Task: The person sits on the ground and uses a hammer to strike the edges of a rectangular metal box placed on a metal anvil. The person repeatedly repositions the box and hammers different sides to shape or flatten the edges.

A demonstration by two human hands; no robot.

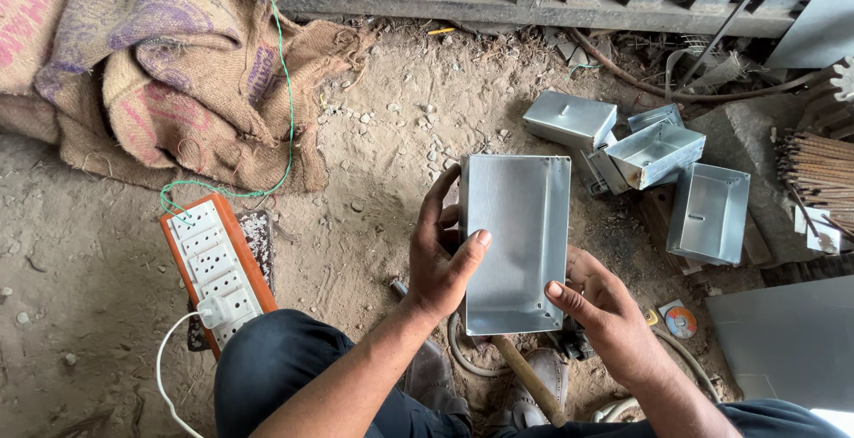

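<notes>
I see the metal box [516,242] held upright between both hands, its long axis running away from me. My left hand [440,265] clamps its left wall, thumb inside; my right hand [605,318] pinches the near right corner.

Dull-shining sheet-metal box [516,238]; rough burlap sacks [160,64]; gritty dirt floor [89,260].

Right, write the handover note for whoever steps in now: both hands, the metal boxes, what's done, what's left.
Left hand: grips the left wall of the open sheet-metal box, thumb inside.
Right hand: holds its lower right corner.
Box is held up over the dirt floor, open side up, empty.
Done: four similar finished boxes lie piled to the right.
Left: cannot tell from this view; wooden-handled tool lies below the box.
</notes>
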